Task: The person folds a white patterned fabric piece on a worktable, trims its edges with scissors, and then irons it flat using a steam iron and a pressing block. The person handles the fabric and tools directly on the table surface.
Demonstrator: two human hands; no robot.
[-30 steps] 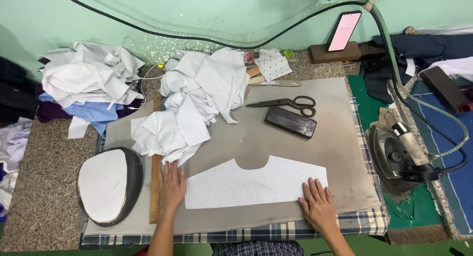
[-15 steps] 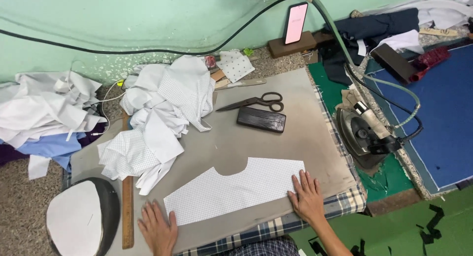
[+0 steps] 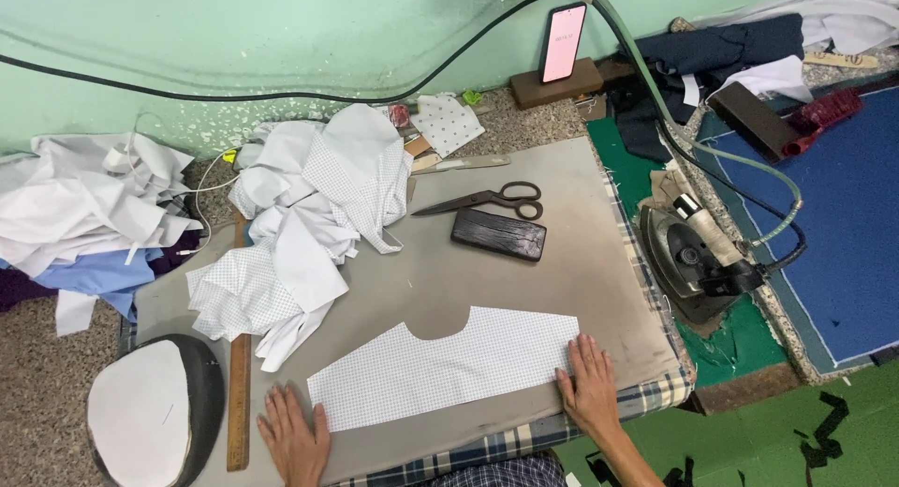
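Note:
A flat piece of white dotted fabric (image 3: 449,363) with a curved notch in its top edge lies on the grey pressing pad (image 3: 562,262). My left hand (image 3: 296,438) rests flat on the pad at the fabric's lower left corner, fingers spread. My right hand (image 3: 590,386) lies flat on the fabric's right end, fingers together and pointing away from me. Neither hand grips anything.
A wooden ruler (image 3: 239,393) lies left of my left hand, beside an oval pressing form (image 3: 154,414). Crumpled white fabric (image 3: 309,206) is heaped at the back left. Black scissors (image 3: 487,199) and a dark block (image 3: 498,234) lie behind. An iron (image 3: 698,258) sits to the right.
The view swung from centred to rightward a second ago. Both hands stay flat at the fabric's ends, with only slight shifts since half a second ago.

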